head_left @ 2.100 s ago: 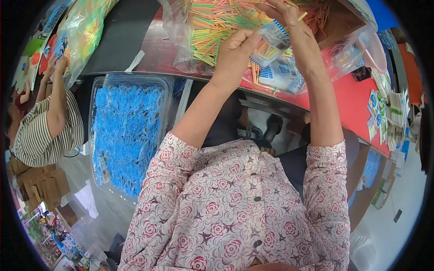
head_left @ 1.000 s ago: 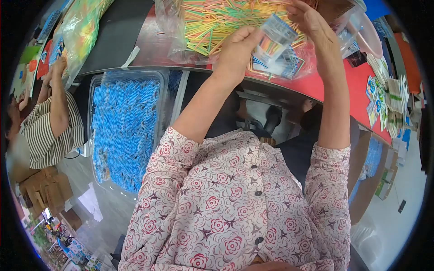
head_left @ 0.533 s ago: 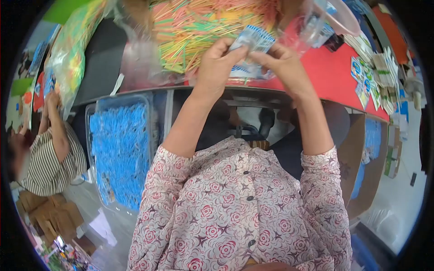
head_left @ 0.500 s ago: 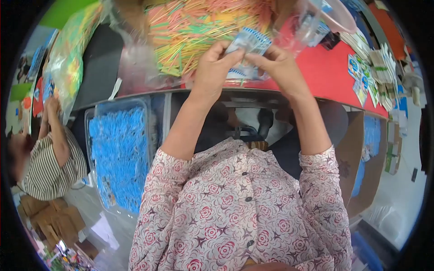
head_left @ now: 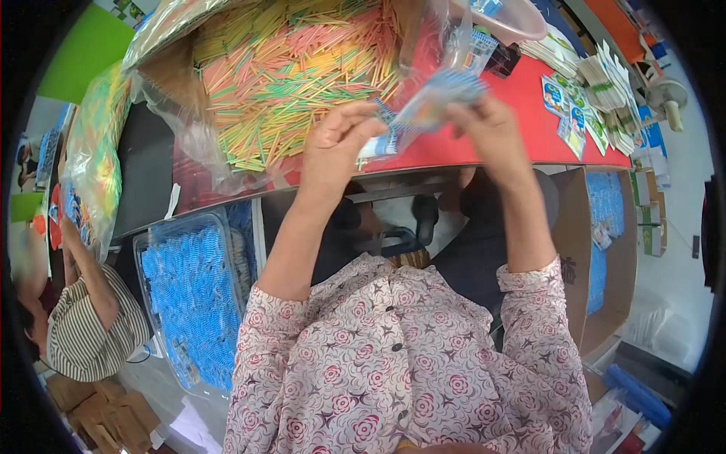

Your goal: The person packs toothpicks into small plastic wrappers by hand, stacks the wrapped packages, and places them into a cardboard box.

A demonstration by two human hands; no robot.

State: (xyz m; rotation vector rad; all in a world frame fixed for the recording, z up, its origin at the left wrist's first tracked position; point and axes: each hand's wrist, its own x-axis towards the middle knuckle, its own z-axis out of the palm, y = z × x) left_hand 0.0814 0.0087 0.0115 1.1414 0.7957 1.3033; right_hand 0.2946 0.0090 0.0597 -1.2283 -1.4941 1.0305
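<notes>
Over the red table edge, my right hand [head_left: 490,136] pinches a small clear plastic packet [head_left: 437,102] with blue-striped edges, smeared by motion. My left hand [head_left: 336,144] is to its left, fingers curled and thumb against a second blue-and-white packet [head_left: 384,140]. The two packets overlap in view, and I cannot tell whether they touch. Just beyond the hands, a plastic-lined box holds a heap of thin coloured sticks [head_left: 295,83] in pink, yellow, orange and green.
Left of my lap stands a clear tub of blue-striped packets [head_left: 193,295]; on the right, a cardboard box [head_left: 620,303] holds more. Printed cards [head_left: 563,110] and a pink basin [head_left: 510,23] are on the red table [head_left: 514,98]. A person in a striped shirt [head_left: 98,325] works at far left.
My hands have moved apart, the right one lifting a packet away from the left. The view has shifted, showing more of the stick box.
</notes>
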